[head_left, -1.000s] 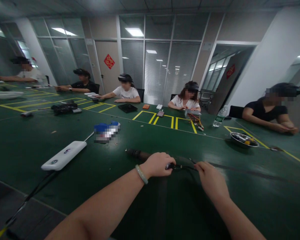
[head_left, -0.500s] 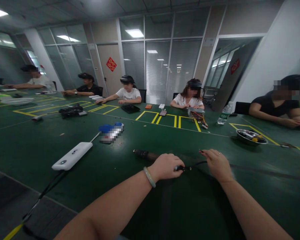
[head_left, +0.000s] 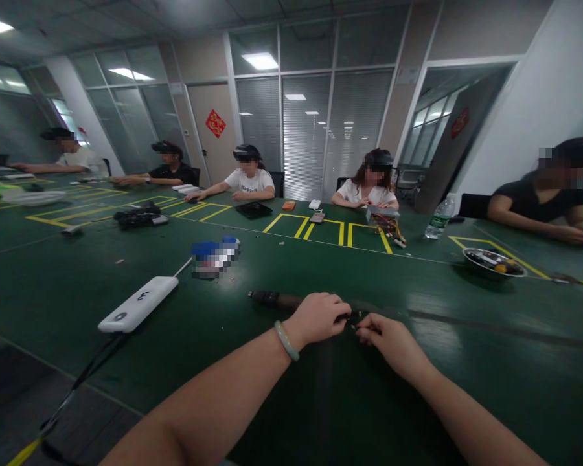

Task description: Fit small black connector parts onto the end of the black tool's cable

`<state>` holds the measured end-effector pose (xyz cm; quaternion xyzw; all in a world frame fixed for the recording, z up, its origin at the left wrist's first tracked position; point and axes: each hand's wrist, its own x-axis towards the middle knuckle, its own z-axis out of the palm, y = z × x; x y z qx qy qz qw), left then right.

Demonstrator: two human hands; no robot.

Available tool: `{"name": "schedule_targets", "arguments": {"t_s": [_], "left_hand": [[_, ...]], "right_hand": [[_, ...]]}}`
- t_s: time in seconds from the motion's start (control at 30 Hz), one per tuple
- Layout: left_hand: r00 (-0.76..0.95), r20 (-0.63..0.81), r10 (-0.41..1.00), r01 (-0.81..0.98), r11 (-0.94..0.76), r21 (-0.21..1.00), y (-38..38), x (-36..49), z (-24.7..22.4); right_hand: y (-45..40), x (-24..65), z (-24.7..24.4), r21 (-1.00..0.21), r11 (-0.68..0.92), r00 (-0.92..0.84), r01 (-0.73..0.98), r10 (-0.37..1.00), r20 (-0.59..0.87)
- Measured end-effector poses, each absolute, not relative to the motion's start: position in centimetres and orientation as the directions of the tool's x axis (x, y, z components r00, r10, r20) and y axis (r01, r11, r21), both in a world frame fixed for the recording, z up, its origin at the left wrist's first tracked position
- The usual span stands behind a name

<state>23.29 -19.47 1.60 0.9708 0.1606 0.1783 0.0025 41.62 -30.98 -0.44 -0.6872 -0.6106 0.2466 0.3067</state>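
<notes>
A long, dark, rod-shaped tool (head_left: pixel 287 302) with a narrow metal tip at its left end lies on the green table. My left hand (head_left: pixel 320 316), a pale green bangle on its wrist, rests over the tool's right part with the fingers curled round a dark piece there. My fingers cover most of that piece. Right beside it, my right hand (head_left: pixel 386 336) is closed in a pinch. At its fingertips shows a small shiny bit, too small to name. The two hands nearly touch.
On my left lie a white power bank (head_left: pixel 138 304) marked 3, with a dark strap, and a blue-and-white packet (head_left: pixel 216 257). A metal bowl (head_left: pixel 494 264) of parts stands at right, near a water bottle (head_left: pixel 438 219). Several people sit along the far side.
My right hand has come left and turned inward, its fingertips now close to my left hand. My left hand and the dark tool have shifted slightly left.
</notes>
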Motion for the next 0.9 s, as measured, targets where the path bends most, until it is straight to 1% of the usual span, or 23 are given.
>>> {"name": "schedule_targets", "arguments": {"t_s": [0.17, 0.27, 0.33, 0.53, 0.67, 0.73, 0.8, 0.9], "left_hand": [[0.891, 0.328, 0.313, 0.317, -0.947, 0.044, -19.8, 23.4, 1.9], [0.889, 0.333, 0.314, 0.322, -0.946, 0.034, -20.0, 23.4, 2.0], [0.889, 0.333, 0.313, 0.321, -0.947, 0.033, -20.1, 23.4, 2.0], [0.884, 0.349, 0.312, 0.297, -0.95, 0.097, -19.5, 23.4, 1.7], [0.905, 0.319, 0.281, 0.252, -0.959, 0.131, -19.1, 23.5, 1.8], [0.913, 0.305, 0.269, 0.235, -0.961, 0.144, -19.1, 23.5, 2.0], [0.913, 0.3, 0.277, 0.243, -0.959, 0.145, -19.2, 23.6, 2.1], [0.899, 0.304, 0.314, 0.291, -0.949, 0.119, -19.5, 23.8, 2.1]], "right_hand": [[-30.7, 42.4, -0.5, -0.674, -0.091, 0.214, 0.733, 0.971, 0.101], [-30.5, 42.9, -0.3, -0.63, -0.151, 0.281, 0.762, 0.953, 0.111], [-30.5, 43.0, -0.2, -0.611, -0.172, 0.296, 0.772, 0.949, 0.107], [-30.9, 42.6, 0.4, -0.611, -0.155, 0.244, 0.776, 0.968, 0.064], [-31.0, 42.9, 0.5, -0.623, -0.144, 0.206, 0.769, 0.978, 0.029], [-30.9, 43.0, 0.4, -0.624, -0.154, 0.215, 0.766, 0.976, 0.023], [-30.8, 42.8, 0.2, -0.629, -0.153, 0.243, 0.762, 0.968, 0.059], [-30.7, 42.4, 0.0, -0.623, -0.127, 0.29, 0.772, 0.942, 0.167]]}}
